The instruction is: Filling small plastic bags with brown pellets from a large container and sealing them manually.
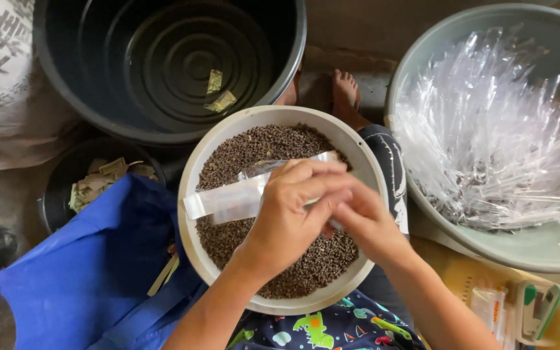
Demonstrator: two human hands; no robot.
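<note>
Landmark: white bowl [192, 170] of small dark seeds [241, 152], sitting on the person's lap.

Left hand [291, 214] is over the bowl's centre, fingers curled, pinching a narrow clear plastic sleeve [228, 201]. The sleeve lies roughly level and sticks out past the bowl's left rim. Right hand [367, 220] touches the left from the right side, fingers closed on the sleeve's near end; the exact grip is hidden behind the left hand.

Above the bowl: big dark tub [163, 65] with two small gold-coloured packets [218, 91] inside. Right of the bowl: grey-green basin [526, 246] heaped with clear sleeves [494, 129]. Left of the bowl: blue bag [92, 266], and a small black pot [56, 194] holding folded packets.
</note>
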